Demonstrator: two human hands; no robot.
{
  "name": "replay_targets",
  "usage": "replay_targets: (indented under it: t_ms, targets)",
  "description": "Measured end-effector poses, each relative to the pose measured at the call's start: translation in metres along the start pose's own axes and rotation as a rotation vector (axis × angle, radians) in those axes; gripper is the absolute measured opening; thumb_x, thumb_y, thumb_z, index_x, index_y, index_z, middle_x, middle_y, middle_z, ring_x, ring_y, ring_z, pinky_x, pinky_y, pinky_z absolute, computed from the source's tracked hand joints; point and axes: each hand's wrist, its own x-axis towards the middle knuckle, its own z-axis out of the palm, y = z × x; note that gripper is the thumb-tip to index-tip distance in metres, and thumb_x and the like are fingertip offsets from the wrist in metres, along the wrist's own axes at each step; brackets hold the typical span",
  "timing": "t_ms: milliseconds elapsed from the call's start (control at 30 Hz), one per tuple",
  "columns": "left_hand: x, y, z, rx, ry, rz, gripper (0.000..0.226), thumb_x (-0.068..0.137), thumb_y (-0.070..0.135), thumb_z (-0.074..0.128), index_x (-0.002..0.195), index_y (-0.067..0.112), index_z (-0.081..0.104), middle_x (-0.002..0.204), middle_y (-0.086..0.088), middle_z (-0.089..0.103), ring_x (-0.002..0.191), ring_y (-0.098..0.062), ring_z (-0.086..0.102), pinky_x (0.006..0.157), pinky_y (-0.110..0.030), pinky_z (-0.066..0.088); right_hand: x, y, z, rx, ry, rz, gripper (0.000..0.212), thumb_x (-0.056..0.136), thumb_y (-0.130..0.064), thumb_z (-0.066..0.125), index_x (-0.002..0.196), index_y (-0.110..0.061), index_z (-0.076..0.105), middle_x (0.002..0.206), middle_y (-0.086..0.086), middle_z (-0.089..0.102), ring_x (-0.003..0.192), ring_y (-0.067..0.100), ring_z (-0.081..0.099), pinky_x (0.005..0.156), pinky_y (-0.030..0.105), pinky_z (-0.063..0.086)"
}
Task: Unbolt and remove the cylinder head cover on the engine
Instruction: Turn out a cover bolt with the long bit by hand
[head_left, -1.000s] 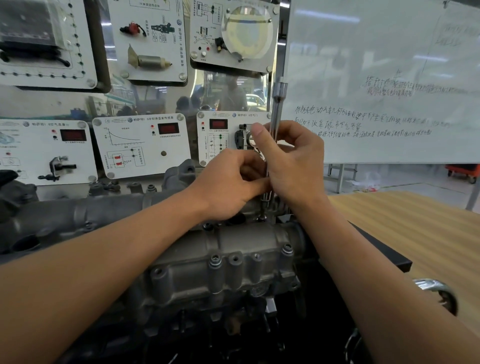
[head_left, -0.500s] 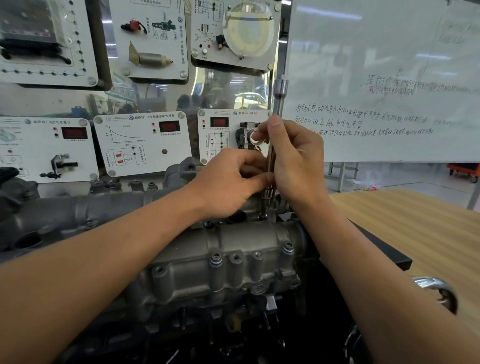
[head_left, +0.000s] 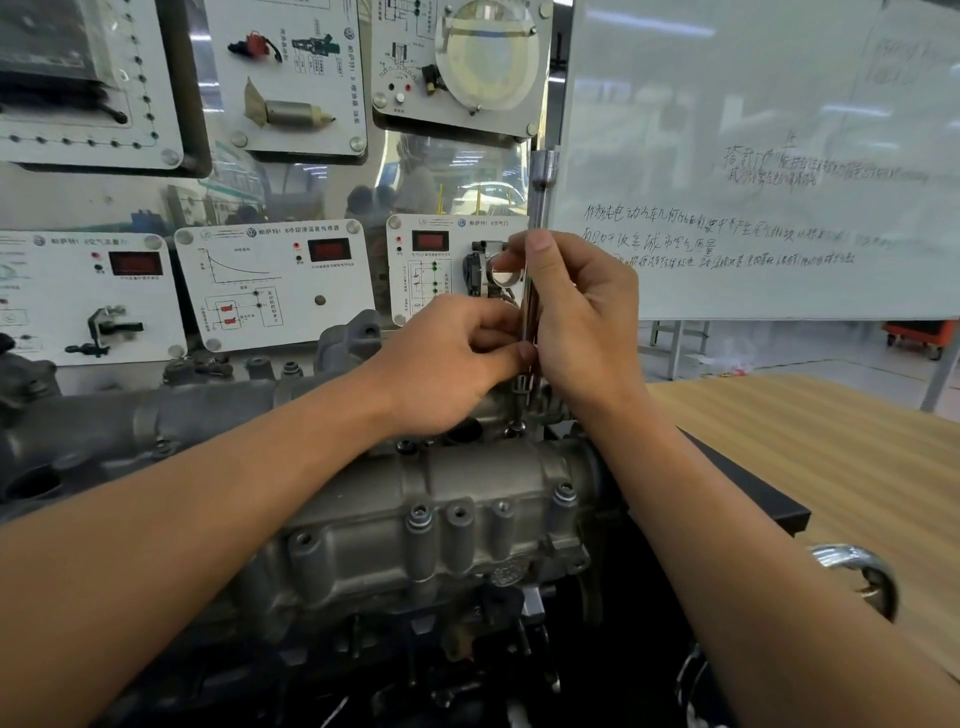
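Cylinder head cover, a grey metal lid with bolts standing along its near edge, sat on top of the engine in the middle of the scene, low and close to the person. Both bare arms reached over it from the near side. At the far edge of the cover a long shiny tool stood straight up, its thin tip down on a bolt there, though the spot was too small and dark to see well. The right hand was wrapped around the middle of the tool's shaft, thumb pointing up along it. The left hand was curled just beside it, and its fingertips pinched the lower part of the same shaft. The two hands touched each other. The top end of the tool stuck up well above them, in front of the edge of a whiteboard with handwriting on it. To the left, on the far wall, hung white teaching panels with small red displays. To the right lay a wooden table, and a shiny metal ring showed near the right forearm.
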Motion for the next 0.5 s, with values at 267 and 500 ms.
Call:
replay_targets:
  t_ms: [267, 500]
  targets:
    - [0.0031, -0.0017, 0.0020, 0.148, 0.149, 0.006, 0.010, 0.084, 0.010, 0.074, 0.090, 0.007, 0.068, 0.076, -0.003, 0.073, 0.069, -0.009, 0.069, 0.064, -0.016, 0.053, -0.0014, -0.0006, 0.0006, -0.022, 0.057, -0.050, 0.009, 0.092, -0.019, 0.070, 0.084, -0.018, 0.064, 0.073, -0.003, 0.067, 0.065, 0.007, 0.063, 0.063, 0.018, 0.049]
    - [0.0002, 0.0010, 0.0001, -0.023, 0.023, 0.010, 0.016, 0.093, 0.001, 0.064, 0.105, 0.007, 0.071, 0.094, -0.005, 0.078, 0.090, -0.011, 0.074, 0.086, -0.021, 0.056, -0.0011, -0.0017, 0.0011, -0.032, -0.008, -0.037, 0.018, 0.101, -0.022, 0.052, 0.089, -0.019, 0.065, 0.077, 0.000, 0.070, 0.073, 0.009, 0.065, 0.072, 0.025, 0.052]
